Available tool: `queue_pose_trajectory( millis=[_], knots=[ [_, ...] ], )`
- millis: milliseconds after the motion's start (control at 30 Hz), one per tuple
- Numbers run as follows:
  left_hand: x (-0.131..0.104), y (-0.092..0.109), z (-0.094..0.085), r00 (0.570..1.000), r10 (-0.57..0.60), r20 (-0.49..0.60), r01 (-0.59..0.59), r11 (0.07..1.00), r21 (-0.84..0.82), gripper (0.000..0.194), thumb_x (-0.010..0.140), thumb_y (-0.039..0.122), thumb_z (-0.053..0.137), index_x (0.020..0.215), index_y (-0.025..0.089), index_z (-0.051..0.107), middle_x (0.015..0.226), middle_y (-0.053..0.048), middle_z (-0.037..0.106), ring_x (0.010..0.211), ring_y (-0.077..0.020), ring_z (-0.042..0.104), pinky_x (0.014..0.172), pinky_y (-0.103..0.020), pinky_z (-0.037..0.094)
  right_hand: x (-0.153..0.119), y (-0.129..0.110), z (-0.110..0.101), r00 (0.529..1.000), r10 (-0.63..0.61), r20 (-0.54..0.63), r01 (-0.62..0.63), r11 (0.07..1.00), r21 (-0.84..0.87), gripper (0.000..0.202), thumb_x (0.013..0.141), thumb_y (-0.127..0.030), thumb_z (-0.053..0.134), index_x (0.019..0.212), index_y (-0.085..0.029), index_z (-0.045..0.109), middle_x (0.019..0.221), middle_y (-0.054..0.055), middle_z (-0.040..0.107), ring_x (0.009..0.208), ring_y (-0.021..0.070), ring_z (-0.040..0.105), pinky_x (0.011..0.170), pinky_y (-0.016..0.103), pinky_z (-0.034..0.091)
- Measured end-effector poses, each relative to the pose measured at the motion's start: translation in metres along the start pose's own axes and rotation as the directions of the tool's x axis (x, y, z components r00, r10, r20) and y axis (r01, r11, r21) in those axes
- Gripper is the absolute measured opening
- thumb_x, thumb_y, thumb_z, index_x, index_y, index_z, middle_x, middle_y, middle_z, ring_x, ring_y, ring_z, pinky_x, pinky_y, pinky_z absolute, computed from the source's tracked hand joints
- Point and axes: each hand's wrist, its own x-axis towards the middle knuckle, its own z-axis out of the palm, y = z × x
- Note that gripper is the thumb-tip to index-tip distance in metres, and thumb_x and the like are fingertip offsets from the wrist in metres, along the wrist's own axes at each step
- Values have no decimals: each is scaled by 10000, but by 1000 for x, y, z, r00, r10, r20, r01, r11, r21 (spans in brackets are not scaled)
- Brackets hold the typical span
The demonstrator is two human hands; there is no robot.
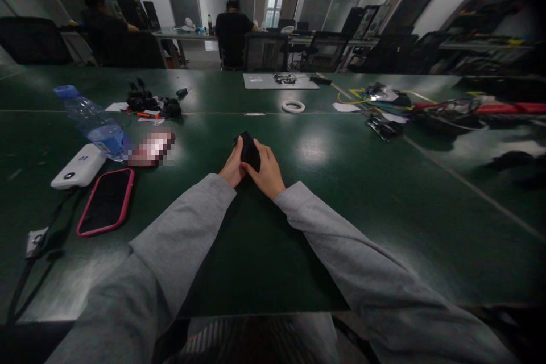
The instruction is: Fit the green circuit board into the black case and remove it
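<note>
Both of my hands grip one small black boxy object [251, 152] just over the green tabletop [264, 250]. My left hand [232, 166] is closed on its left side, with the thumb along the near face. From the right, my right hand [268, 170] wraps round it, thumb across the lower edge and fingers over the far side. The object is dark and partly covered by my fingers, so its kind does not show. A thin dark corner sticks out at its upper left.
Left of my arms lie a pink-cased phone [106, 203], a white power bank [79, 166] with a cable, and a tilted water bottle [91, 122]. A roll of white tape [293, 106] lies ahead. Wires and parts [384, 96] spread at right. People sit at far desks.
</note>
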Motion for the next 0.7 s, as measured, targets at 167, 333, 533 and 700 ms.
queue_pose_trajectory(
  millis=[167, 333, 533, 700],
  knots=[
    [1, 12, -10, 999, -40, -12, 40, 999, -7, 793, 863, 758, 241, 1111, 118, 638, 1027, -162, 691, 1126, -296, 598, 1013, -443, 463, -2, -5, 0, 990, -140, -6, 140, 990, 26, 572, 902, -484, 567, 1368, -204, 388, 1320, 136, 392, 1264, 250, 421, 1077, 474, 426],
    [7, 12, -19, 999, -21, -42, 19, 999, -46, 783, 864, 758, 237, 1103, 142, 658, 1017, -149, 708, 1130, -309, 593, 1012, -444, 452, -2, -9, -3, 988, -119, -98, 126, 990, 62, 610, 901, -530, 555, 1363, -200, 333, 1265, 134, 419, 1207, 244, 460, 1025, 455, 470],
    [9, 11, -20, 996, 9, 88, -4, 998, -58, 715, 897, 708, 252, 1228, 195, 625, 1158, -105, 692, 1160, -269, 600, 1044, -433, 439, -3, -16, -5, 991, -131, 14, 130, 991, 40, 742, 882, -598, 549, 1432, -209, 239, 1305, 142, 410, 1212, 268, 476, 1010, 469, 487],
    [7, 10, -16, 998, -9, 60, 7, 1000, 20, 781, 879, 734, 254, 1286, 165, 600, 1161, -133, 692, 1147, -274, 612, 1016, -428, 465, -6, -16, -5, 991, -91, 103, 93, 996, -16, 708, 932, -479, 491, 1490, -218, 144, 1357, 146, 383, 1243, 278, 464, 1015, 467, 496]
  ],
)
